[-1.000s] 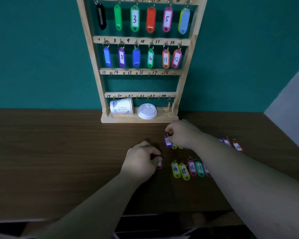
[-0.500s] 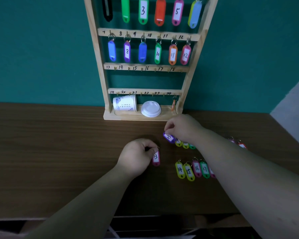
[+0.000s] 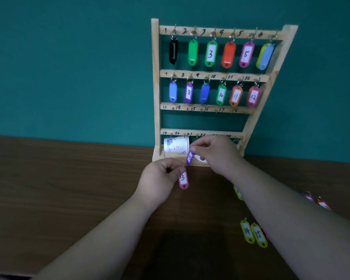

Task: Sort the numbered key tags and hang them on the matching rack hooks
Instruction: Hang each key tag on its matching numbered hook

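Note:
A wooden key rack (image 3: 156, 87) stands against the teal wall, its two upper rows filled with coloured tags and its lower rows of hooks, numbered from 13 up, bare. My left hand (image 3: 160, 178) pinches the ring of a pink tag marked 13 (image 3: 183, 180), which hangs just above the table in front of the rack's base. My right hand (image 3: 216, 153) pinches the ring of a purple tag (image 3: 189, 157) hanging before the rack's bottom shelf. Yellow tags 14 (image 3: 247, 231) and 15 (image 3: 258, 235) lie on the table at the right.
A white paper cup (image 3: 176, 146) lies on its side in the rack's bottom shelf, with a white lid partly hidden behind my right hand. More tags (image 3: 322, 204) lie near the wooden table's (image 3: 69, 178) right edge, some covered by my right forearm.
Both hands have lifted their tags off the table and moved toward the rack. The camera has tilted up, showing the whole rack.

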